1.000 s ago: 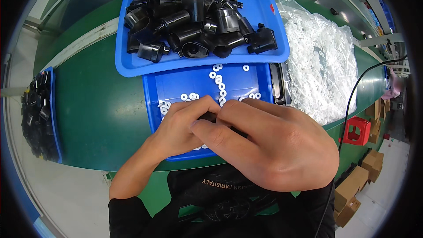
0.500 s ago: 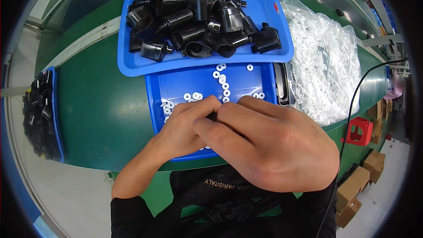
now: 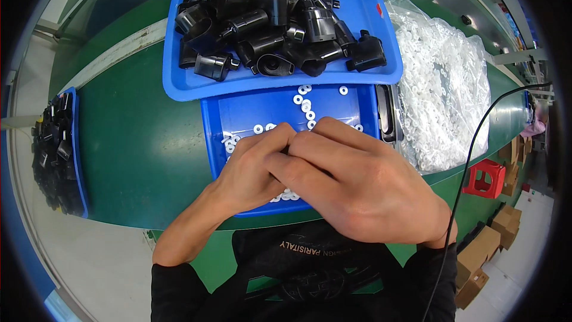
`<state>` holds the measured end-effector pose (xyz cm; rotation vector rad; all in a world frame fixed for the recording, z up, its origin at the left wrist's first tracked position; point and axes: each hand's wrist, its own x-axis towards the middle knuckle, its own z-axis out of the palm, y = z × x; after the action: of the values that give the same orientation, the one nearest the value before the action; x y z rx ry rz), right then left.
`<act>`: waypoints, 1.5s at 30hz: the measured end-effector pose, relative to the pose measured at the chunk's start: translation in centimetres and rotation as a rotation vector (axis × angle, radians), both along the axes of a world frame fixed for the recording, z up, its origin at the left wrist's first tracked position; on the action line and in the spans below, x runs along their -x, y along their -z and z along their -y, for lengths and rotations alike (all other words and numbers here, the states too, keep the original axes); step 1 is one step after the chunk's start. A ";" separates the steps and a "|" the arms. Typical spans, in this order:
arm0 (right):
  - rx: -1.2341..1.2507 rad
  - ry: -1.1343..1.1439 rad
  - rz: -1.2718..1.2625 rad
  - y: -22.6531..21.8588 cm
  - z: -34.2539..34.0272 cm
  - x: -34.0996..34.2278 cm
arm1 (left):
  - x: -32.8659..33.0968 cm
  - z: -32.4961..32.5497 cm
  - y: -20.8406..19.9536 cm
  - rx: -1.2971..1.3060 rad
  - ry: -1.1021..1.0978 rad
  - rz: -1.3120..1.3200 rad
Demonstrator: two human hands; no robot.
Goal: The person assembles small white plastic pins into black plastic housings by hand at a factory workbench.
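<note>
In the head view, the person's two bare hands meet just below the centre of the frame, the left hand (image 3: 253, 158) tucked against the right hand (image 3: 360, 188). Fingers on both are curled and bunched together; the knuckles hide whatever may be between the tips, so I can't tell what either one grips.

Beneath and around them is the dark blue tray (image 3: 256, 106), with small white ring washers (image 3: 305, 105) scattered across its floor, some overlapping. They look like plastic: feather-light, fairly stiff, liable to skid on that smooth base. I'd pinch one by its outer edge with thumb and fingertip, keeping off the hole.

At the upper centre, a lighter blue tray (image 3: 357, 6) carries a heap of glossy black housings (image 3: 367, 53). Those seem light for their bulk, rigid, and slick enough to slide or scuff; I'd wrap fingers round the broad body rather than the narrow stub. At the upper right, a clear plastic bag (image 3: 480, 62) bulges with more white pieces, probably soft and shifting to lift.
</note>
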<state>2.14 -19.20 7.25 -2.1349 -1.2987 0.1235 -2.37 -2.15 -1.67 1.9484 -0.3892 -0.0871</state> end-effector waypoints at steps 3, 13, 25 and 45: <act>-0.068 0.022 0.024 1.4 0.1 0.2 | -0.1 -0.1 -0.2 -0.025 0.007 0.032; 0.313 0.125 0.218 -2.1 0.8 1.1 | -0.9 -1.4 -1.6 0.040 0.008 0.070; 0.320 0.170 0.173 -3.1 0.7 1.4 | -1.2 -1.8 -1.2 0.095 0.058 0.008; 0.406 0.124 0.250 -2.7 0.7 1.6 | -1.1 -1.3 -1.0 0.040 0.080 0.020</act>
<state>0.54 -19.87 9.98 -2.6400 -1.3652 0.0740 -1.27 -0.86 -0.71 1.8956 -0.4786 -0.1114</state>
